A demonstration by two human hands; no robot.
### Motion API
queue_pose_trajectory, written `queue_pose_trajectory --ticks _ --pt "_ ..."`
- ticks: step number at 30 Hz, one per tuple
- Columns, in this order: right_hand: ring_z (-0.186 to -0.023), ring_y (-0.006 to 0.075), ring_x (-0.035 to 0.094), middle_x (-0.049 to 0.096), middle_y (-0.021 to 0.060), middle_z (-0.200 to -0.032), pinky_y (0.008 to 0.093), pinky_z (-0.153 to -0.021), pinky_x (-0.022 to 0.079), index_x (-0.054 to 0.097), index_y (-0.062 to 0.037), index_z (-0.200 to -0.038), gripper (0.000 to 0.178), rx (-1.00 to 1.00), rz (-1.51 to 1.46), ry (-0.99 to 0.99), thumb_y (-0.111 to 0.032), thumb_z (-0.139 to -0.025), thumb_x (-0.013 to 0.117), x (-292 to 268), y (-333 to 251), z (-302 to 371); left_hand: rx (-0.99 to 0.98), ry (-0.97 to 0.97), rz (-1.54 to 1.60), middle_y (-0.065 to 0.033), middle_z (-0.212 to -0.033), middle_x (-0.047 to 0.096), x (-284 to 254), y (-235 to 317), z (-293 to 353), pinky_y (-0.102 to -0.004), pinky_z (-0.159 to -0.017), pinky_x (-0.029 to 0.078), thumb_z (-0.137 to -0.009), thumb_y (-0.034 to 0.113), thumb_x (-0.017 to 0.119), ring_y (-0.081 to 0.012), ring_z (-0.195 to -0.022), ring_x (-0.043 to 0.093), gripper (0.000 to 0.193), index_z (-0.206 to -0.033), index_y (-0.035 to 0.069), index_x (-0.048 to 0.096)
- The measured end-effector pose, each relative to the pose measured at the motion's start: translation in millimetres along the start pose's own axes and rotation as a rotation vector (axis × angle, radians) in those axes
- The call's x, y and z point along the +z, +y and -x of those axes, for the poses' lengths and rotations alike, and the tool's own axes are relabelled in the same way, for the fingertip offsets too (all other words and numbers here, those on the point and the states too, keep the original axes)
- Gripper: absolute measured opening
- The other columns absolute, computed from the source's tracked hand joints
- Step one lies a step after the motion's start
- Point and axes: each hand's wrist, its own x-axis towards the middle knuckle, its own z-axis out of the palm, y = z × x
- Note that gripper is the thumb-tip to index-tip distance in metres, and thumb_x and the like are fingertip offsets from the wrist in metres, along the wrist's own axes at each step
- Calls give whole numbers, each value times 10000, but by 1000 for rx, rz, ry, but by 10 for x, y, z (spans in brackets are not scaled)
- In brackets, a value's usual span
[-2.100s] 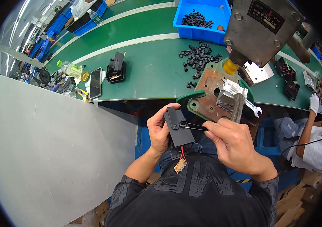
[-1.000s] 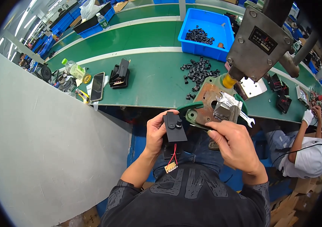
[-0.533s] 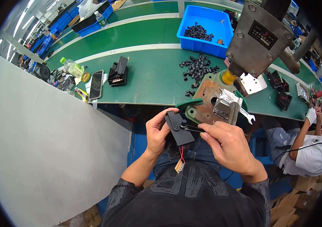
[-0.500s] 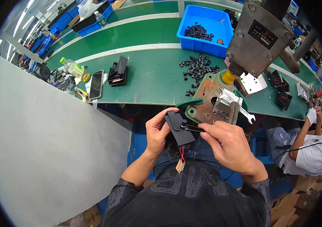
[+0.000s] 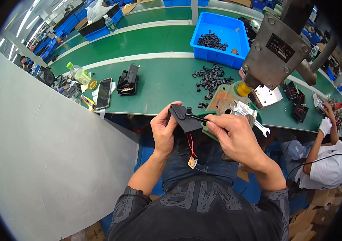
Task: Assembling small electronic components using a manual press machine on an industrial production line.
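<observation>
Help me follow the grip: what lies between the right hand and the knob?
In the head view, a thin tool, held by the right hand, points toward the knob.

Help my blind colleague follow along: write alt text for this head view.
The left hand holds a black box trailing red wires; the right hand holds a slim dark tool at the box's knob. Beyond, small black cylinders lie before a blue bin on a green workbench.

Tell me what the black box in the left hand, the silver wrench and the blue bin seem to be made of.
Black box: probably matte plastic, given its dull, even faces; painted metal is possible.
Silver wrench: metal, likely steel, with a bright, reflective finish.
Blue bin: likely moulded plastic, smooth and slightly glossy, evenly coloured through walls and rim.
</observation>
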Motion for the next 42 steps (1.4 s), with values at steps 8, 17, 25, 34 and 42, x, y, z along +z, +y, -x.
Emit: queue_pose_trajectory --ticks 8,17,25,34,42 --pt "-544 162 489 625 85 -714 309 -529 391 679 56 -1044 194 95 -31 249 -35 -882 624 -443 8 166 -91 6 -10 -115 -871 649 -251 -147 -252 -238 -595 482 -893 144 509 -155 -651 598 381 -1244 9 574" --pt "-676 318 631 705 147 -830 366 -654 509 689 48 -998 260 689 178 995 -152 -839 640 -963 1996 902 -245 -83 290 -148 -817 658 -239 -313 -157 -254 -572 488 -858 124 531 -192 -638 612 393 -1230 -1 563" --pt "-873 345 686 724 162 -1019 379 -774 536 710 -1 -1072 337 660 581 1064 -265 -875 633 -1132 3350 1023 -303 -235 369 -163 -819 673 -4 -269 -52 -250 -599 489 -870 175 594 -186 -653 613 401 -1224 -13 586" --pt "-621 117 477 608 30 -812 229 -560 388 658 -13 -1112 265 -36 -194 232 -31 -848 674 -260 241 475 -347 -357 314 -132 -825 676 98 -175 53 -213 -600 471 -865 178 654 -153 -670 610 382 -1192 -17 627" --pt "-591 128 510 609 59 -754 245 -529 405 640 -12 -984 185 -160 -267 109 3 -810 703 71 153 281 -124 -524 -91 -73 -884 685 0 -61 94 -195 -649 457 -848 126 675 -101 -709 581 382 -1193 -32 636"
